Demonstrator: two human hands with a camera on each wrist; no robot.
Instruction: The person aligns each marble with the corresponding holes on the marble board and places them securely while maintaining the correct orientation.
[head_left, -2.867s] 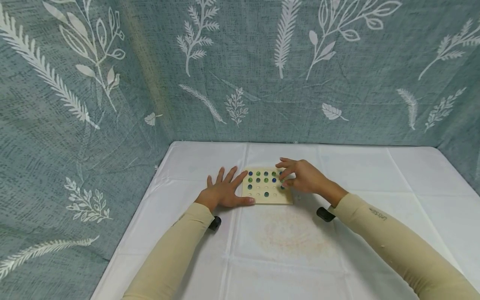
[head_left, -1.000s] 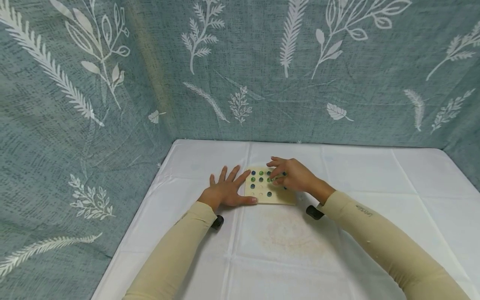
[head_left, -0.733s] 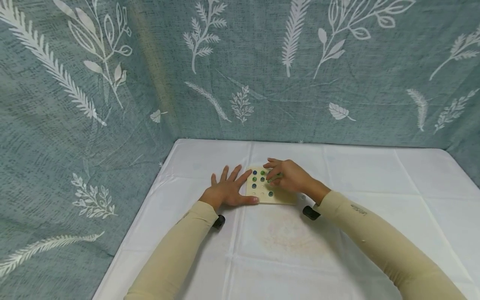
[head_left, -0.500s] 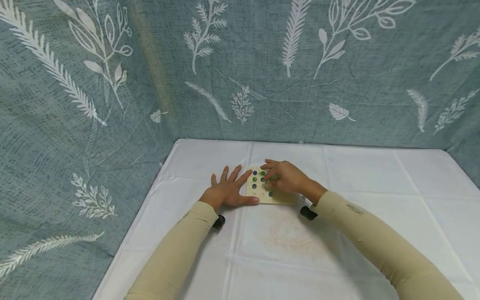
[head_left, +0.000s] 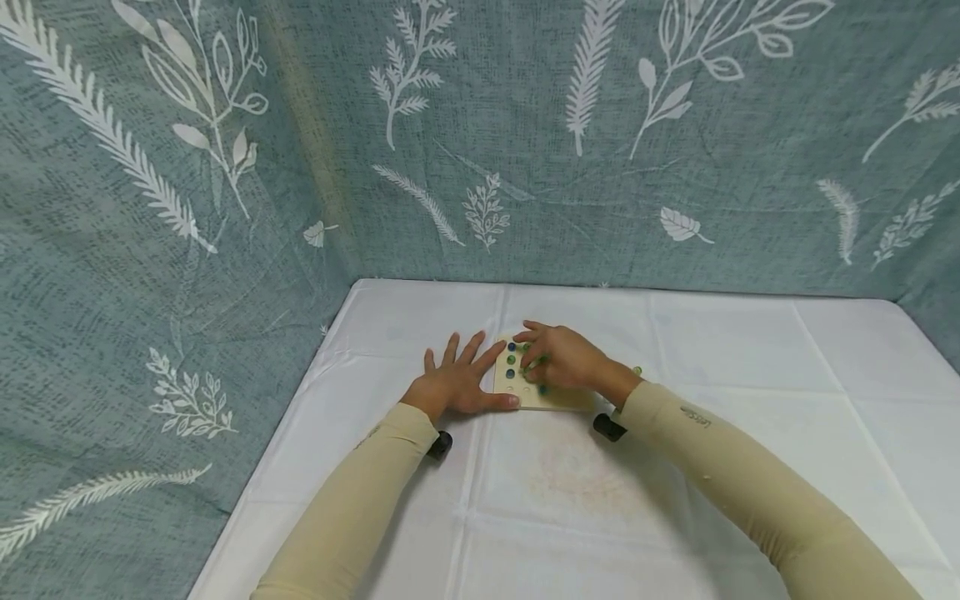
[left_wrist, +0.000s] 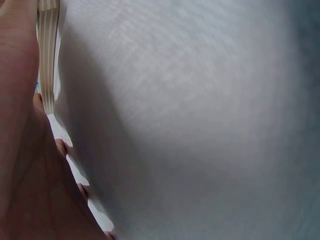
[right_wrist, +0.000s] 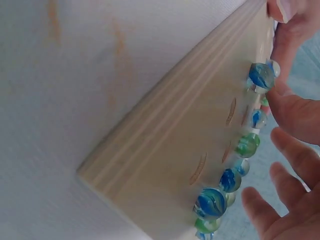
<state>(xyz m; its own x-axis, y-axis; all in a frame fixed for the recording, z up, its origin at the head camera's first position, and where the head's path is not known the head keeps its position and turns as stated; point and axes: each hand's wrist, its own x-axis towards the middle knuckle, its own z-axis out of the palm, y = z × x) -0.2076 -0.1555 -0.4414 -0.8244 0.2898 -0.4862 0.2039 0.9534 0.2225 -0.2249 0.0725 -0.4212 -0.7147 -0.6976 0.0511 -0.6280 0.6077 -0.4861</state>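
Note:
A pale wooden marble board point(head_left: 558, 401) lies flat on the table, with blue and green marbles in its holes. My left hand point(head_left: 453, 387) lies with fingers spread at its left side, the index fingertip and thumb touching the edge and corner. Over the board, my right hand point(head_left: 564, 358) pinches a small green marble at thumb and index fingertips, near the second hole of the third row. That hand hides much of the board's right part. In the right wrist view a blue marble point(right_wrist: 261, 76) sits near the thumb, and another blue marble point(right_wrist: 210, 203) is nearer the camera.
A white cloth point(head_left: 585, 517) with a faint brownish stain covers the table. One green marble point(head_left: 637, 369) lies on the table beyond the right wrist. A patterned blue-grey curtain point(head_left: 525, 242) hangs behind and at the left.
My right hand has moved left across the board with the green marble at its fingertips, and is slightly lower now. My left hand stays in place at the board's edge.

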